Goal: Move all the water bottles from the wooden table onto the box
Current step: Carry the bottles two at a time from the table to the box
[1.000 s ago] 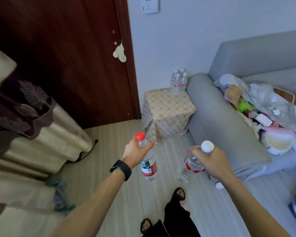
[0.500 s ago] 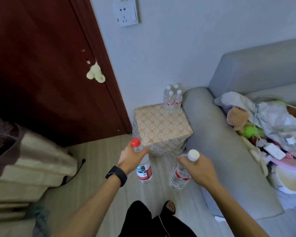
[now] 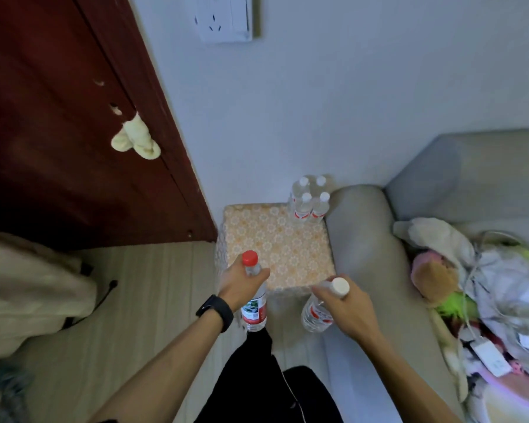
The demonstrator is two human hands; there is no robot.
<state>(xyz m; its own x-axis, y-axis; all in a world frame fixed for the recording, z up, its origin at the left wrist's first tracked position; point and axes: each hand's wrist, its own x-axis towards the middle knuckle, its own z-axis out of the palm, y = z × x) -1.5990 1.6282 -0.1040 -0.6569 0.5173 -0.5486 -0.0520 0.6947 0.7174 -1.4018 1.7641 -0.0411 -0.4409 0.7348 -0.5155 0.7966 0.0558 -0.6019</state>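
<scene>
Dark red wood of the door (image 3: pixel 58 123) fills the space far to the left of my hands, with a pale yellow cloth (image 3: pixel 136 140) hanging on it. My left hand (image 3: pixel 242 283), a black watch (image 3: pixel 216 311) on its wrist, is wrapped around the neck of a red-capped bottle (image 3: pixel 254 303); that grip holds the bottle upright, its red and white label below my fingers. Just beyond both hands stands the box (image 3: pixel 275 245), covered in an orange flowered cloth, its near edge right ahead of my knuckles. At the box's far right corner, well past my grips, four white-capped bottles (image 3: pixel 310 201) stand close together against the wall. My right hand (image 3: pixel 345 306) closes around a white-capped bottle (image 3: pixel 319 309) near its top; the bottle tilts, its base pointing down and to the left, toward the other one I carry. Both carried bottles hang over the floor, short of the box. To the right of my right grip runs the grey sofa (image 3: pixel 376 270), with a heap of soft toys and cloth (image 3: pixel 477 285) on its seat.
</scene>
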